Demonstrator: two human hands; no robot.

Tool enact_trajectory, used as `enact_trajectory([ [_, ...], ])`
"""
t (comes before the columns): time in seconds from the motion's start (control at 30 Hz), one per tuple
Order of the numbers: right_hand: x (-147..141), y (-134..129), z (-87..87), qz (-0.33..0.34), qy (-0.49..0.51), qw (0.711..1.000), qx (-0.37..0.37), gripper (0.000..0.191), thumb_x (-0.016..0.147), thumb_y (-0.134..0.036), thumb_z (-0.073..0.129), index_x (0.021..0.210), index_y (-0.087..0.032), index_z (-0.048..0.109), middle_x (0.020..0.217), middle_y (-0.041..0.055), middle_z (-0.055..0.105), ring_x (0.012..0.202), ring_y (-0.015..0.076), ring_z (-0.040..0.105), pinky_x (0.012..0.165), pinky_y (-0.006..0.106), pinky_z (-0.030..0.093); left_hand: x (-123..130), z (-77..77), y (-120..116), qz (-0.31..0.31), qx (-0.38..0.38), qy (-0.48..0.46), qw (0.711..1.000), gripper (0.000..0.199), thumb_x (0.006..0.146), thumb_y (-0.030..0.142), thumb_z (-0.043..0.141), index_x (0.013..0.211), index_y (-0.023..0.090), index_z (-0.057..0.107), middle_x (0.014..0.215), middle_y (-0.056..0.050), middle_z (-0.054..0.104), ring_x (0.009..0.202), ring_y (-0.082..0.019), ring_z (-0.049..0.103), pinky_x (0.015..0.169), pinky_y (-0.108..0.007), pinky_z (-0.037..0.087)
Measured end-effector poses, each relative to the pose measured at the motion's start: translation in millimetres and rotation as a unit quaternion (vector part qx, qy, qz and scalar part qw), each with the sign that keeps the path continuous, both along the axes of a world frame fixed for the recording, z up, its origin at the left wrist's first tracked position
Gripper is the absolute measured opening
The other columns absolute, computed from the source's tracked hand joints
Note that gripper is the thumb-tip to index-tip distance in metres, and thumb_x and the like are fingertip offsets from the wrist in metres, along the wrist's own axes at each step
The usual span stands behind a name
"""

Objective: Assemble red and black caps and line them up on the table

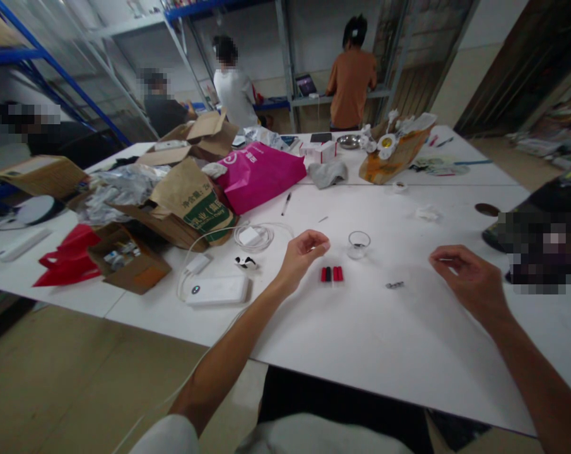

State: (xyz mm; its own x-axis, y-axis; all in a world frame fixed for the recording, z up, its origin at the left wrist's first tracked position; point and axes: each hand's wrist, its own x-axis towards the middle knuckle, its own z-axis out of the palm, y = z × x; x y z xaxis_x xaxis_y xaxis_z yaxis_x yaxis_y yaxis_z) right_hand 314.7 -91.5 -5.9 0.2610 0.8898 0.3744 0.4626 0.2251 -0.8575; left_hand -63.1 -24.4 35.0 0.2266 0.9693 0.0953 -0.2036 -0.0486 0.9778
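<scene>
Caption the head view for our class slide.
Left hand and right hand at a white table, a clear cup, red and black pieces and a small grey part between them.

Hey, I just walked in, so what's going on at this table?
Someone sits with both hands over the table, nothing visible in either. The left hand is near a clear cup and some red and black pieces. The right hand is apart, with a small metal piece lying between the hands. Beyond, a person in orange faces away.
</scene>
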Motion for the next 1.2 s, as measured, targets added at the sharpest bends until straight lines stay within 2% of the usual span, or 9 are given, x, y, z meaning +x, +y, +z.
enact_trajectory([
  [0.53,3.3,1.8,-7.0,-0.021,0.019,0.999,-0.021,0.036,0.087,-0.057,0.091,0.103,-0.028,0.079,0.104,0.0054,0.081,0.093,0.0278,0.079,0.108,0.056,0.066,-0.8,-0.9,0.6,-0.005,-0.002,0.002,1.000,0.033,0.083,0.040,0.095,0.099,0.018,0.075,0.097,-0.002,0.070,0.091,-0.014,0.061,0.083,-0.028,0.051],
  [0.87,3.0,1.6,-9.5,-0.025,0.011,1.000,-0.013,0.038,0.089,-0.060,0.090,0.105,-0.028,0.078,0.104,0.0054,0.081,0.092,0.0283,0.080,0.102,0.054,0.068,0.3,1.1,-0.3,-0.014,0.002,0.000,1.000,0.034,0.085,0.041,0.095,0.100,0.018,0.075,0.097,-0.002,0.070,0.090,-0.014,0.061,0.082,-0.028,0.051],
  [0.97,-6.0,-1.4,-1.2,-0.016,-0.046,0.999,0.007,0.033,0.096,-0.059,0.084,0.107,-0.028,0.076,0.106,0.0052,0.081,0.093,0.0276,0.079,0.100,0.052,0.067,0.1,2.1,-0.6,-0.008,0.005,-0.001,1.000,0.035,0.085,0.042,0.095,0.099,0.017,0.075,0.097,-0.002,0.070,0.090,-0.014,0.061,0.082,-0.028,0.051],
  [1.07,-25.5,-1.3,18.0,0.023,-0.142,0.988,0.056,0.025,0.104,-0.053,0.076,0.112,-0.029,0.077,0.110,0.0068,0.081,0.092,0.0275,0.077,0.096,0.050,0.066,-1.3,1.5,0.6,-0.003,0.006,-0.004,1.000,0.035,0.084,0.043,0.095,0.099,0.017,0.076,0.098,-0.003,0.071,0.090,-0.014,0.062,0.081,-0.028,0.051],
  [1.13,-41.5,3.1,32.7,0.075,-0.192,0.975,0.085,0.023,0.106,-0.048,0.074,0.120,-0.030,0.077,0.119,0.0091,0.081,0.101,0.0301,0.078,0.098,0.051,0.065,-2.1,0.3,1.8,-0.002,0.007,-0.005,1.000,0.035,0.084,0.044,0.095,0.099,0.018,0.076,0.097,-0.002,0.070,0.089,-0.014,0.061,0.080,-0.028,0.051],
  [1.2,-56.6,11.7,44.6,0.123,-0.236,0.958,0.107,0.025,0.108,-0.042,0.072,0.131,-0.031,0.077,0.128,0.0103,0.082,0.117,0.0330,0.078,0.108,0.054,0.062,-2.6,-0.7,2.8,-0.001,0.010,-0.005,1.000,0.036,0.085,0.045,0.094,0.099,0.018,0.076,0.095,-0.002,0.070,0.088,-0.014,0.061,0.080,-0.028,0.051],
])
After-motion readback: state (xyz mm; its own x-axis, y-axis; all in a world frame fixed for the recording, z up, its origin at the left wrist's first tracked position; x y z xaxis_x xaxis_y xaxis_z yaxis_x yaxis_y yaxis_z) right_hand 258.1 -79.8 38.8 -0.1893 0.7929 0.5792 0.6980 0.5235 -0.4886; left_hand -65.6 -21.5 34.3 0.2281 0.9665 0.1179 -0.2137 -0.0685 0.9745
